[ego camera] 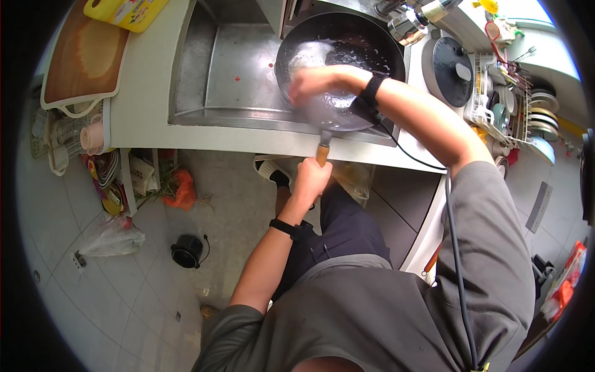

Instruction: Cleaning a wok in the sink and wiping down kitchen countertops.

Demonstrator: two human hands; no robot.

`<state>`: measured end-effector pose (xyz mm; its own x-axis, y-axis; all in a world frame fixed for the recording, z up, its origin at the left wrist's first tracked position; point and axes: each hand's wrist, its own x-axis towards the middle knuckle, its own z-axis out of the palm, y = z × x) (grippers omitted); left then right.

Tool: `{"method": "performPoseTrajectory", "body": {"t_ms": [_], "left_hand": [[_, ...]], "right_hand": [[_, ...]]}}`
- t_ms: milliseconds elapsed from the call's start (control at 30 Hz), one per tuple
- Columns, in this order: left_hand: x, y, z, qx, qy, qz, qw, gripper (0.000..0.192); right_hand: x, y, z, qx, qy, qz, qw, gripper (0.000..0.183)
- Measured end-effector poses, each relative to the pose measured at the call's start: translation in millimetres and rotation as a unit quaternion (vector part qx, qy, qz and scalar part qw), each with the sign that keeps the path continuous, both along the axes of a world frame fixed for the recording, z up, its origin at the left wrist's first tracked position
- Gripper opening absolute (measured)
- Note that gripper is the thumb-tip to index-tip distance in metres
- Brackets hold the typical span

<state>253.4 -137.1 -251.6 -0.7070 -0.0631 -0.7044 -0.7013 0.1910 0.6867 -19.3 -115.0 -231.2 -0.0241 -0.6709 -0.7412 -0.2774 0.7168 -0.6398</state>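
A dark wok point(344, 28) rests tilted at the right side of the stainless steel sink point(241, 56). My left hand point(312, 179) grips its wooden handle point(323, 155), which points towards me over the counter edge. White suds point(314, 52) and water droplets coat the inside of the wok. Motion-blurred, my right hand point(316, 86) reaches into the wok by the suds, its fingers bent. Whether it holds anything is hidden by the blur.
Left of the sink lie a cutting board point(88, 56) and a yellow jug point(128, 11). To the right stand a moka pot point(409, 27), a dark-lidded cooker point(448, 69) and a dish rack point(485, 109). A cable point(453, 242) runs along my right arm. A black pot point(187, 251) sits on the floor.
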Motion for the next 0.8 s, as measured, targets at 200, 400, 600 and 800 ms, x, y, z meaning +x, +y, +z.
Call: {"method": "performPoseTrajectory", "body": {"t_ms": [200, 400, 600, 800], "left_hand": [[-4, 0, 8, 0.017, -0.035, 0.024, 0.999, 0.034], [-4, 3, -1, 0.017, -0.014, 0.018, 1.000, 0.034], [-5, 3, 7, 0.018, -0.013, 0.015, 1.000, 0.034], [-5, -2, 8, 0.018, -0.017, 0.024, 0.999, 0.034]], "right_hand": [[3, -7, 22, -0.009, 0.021, 0.084, 0.996, 0.033], [-20, -3, -35, -0.156, 0.040, -0.249, 0.955, 0.031], [-28, 2, -38, -0.179, 0.021, -0.242, 0.953, 0.032], [-14, -8, -3, -0.063, -0.022, -0.176, 0.982, 0.025]]}}
